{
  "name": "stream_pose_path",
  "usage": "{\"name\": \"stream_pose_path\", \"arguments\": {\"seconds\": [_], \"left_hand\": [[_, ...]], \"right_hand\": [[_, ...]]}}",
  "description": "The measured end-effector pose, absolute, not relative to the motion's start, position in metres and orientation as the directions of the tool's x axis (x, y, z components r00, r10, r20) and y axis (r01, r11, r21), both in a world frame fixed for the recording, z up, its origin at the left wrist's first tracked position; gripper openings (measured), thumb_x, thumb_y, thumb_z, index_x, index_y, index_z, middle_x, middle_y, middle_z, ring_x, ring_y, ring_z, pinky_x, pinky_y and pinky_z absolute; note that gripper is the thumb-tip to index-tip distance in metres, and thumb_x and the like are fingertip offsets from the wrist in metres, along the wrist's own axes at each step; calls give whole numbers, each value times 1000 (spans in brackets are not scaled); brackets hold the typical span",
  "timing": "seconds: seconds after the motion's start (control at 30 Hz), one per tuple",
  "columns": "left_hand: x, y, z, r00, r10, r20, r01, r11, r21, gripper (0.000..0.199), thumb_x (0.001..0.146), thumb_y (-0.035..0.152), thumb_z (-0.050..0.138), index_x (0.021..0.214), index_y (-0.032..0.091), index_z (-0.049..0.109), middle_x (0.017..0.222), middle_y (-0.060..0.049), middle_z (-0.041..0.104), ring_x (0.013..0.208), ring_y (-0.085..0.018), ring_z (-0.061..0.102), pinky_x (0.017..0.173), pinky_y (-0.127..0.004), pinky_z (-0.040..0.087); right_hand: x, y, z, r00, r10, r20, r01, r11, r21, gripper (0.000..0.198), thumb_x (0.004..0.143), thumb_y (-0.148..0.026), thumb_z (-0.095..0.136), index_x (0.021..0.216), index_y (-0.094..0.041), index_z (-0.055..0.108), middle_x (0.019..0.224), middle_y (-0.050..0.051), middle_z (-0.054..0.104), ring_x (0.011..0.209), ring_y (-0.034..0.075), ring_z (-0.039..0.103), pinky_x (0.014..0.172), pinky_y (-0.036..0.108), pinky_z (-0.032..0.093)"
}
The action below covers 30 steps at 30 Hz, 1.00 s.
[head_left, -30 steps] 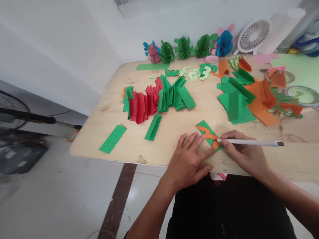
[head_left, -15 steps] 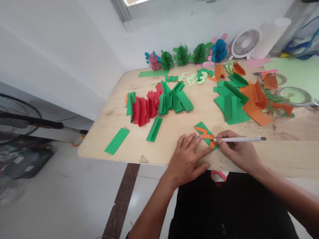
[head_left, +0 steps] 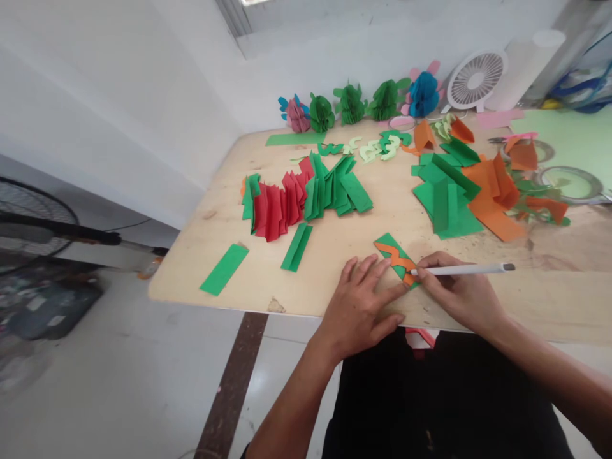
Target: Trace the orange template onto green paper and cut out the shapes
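A wavy orange paper cutout [head_left: 398,257] lies on a small green paper piece [head_left: 386,240] near the table's front edge. My left hand [head_left: 363,299] rests with fingers spread, its fingertips against the lower left side of these papers. In my right hand [head_left: 461,290] is a white pen [head_left: 471,269], held almost level. The pen's tip meets the right edge of the orange cutout. A folded green strip [head_left: 296,247] and a flat green strip [head_left: 224,269] lie to the left.
Folded red papers [head_left: 271,213] and green papers [head_left: 335,188] stand mid-table. More green and orange sheets [head_left: 488,185] are heaped at the right, near scissors [head_left: 571,183]. Paper figures [head_left: 351,104] and a white fan [head_left: 475,80] line the wall.
The pen tip has shifted slightly along the cutout's right edge. My left hand stays in place, and the whole view has moved a little.
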<state>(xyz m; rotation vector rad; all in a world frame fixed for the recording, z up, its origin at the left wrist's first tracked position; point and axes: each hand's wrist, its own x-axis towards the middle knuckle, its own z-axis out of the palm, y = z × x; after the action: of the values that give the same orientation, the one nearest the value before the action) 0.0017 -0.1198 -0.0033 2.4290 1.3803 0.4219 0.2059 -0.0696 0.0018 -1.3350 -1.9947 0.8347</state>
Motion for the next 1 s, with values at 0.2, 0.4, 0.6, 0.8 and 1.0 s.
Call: {"name": "stream_pose_path", "arguments": {"seconds": [0.2, 0.4, 0.6, 0.8, 1.0], "left_hand": [[2, -120, -3, 495, 864, 91, 770, -485, 413, 48, 87, 46, 53, 133, 33, 52, 151, -7, 37, 141, -30, 25, 113, -56, 16], [2, -120, -2, 486, 868, 101, 768, -479, 424, 45, 87, 45, 54, 130, 32, 55, 150, -8, 38, 141, -30, 26, 114, -56, 16], [0, -120, -4, 377, 892, 248, 677, -449, 583, 38, 87, 41, 55, 121, 24, 59, 138, -10, 51, 132, -26, 41, 110, -50, 30], [11, -104, -2, 103, 961, 256, 705, -252, 663, 18, 87, 25, 53, 100, 20, 64, 101, -7, 66, 100, -21, 59, 91, -39, 47], [25, -69, 13, 173, 985, 21, 865, -162, 476, 26, 86, 23, 55, 111, 20, 58, 108, -6, 64, 103, -23, 57, 92, -40, 43]], "right_hand": [[207, -69, 0, -284, 951, 120, 569, 268, -777, 15, 87, -33, 56, 80, -21, 63, 72, 2, 69, 61, 16, 61, 53, 26, 47], [210, -67, 2, -207, 971, 119, 562, 217, -798, 15, 85, -34, 57, 78, -22, 64, 72, 3, 71, 66, 20, 66, 55, 29, 50], [211, -65, -3, -175, 970, 171, 455, 234, -859, 19, 90, -36, 52, 95, -22, 64, 78, 5, 73, 77, 22, 69, 68, 34, 54], [211, -67, -2, -181, 966, 185, 533, 254, -807, 28, 92, -36, 48, 111, -22, 64, 87, 4, 76, 78, 21, 71, 71, 33, 55], [209, -64, -6, -202, 953, 227, 596, 303, -744, 25, 87, -31, 52, 104, -23, 68, 81, 4, 76, 74, 22, 72, 64, 31, 54]]}}
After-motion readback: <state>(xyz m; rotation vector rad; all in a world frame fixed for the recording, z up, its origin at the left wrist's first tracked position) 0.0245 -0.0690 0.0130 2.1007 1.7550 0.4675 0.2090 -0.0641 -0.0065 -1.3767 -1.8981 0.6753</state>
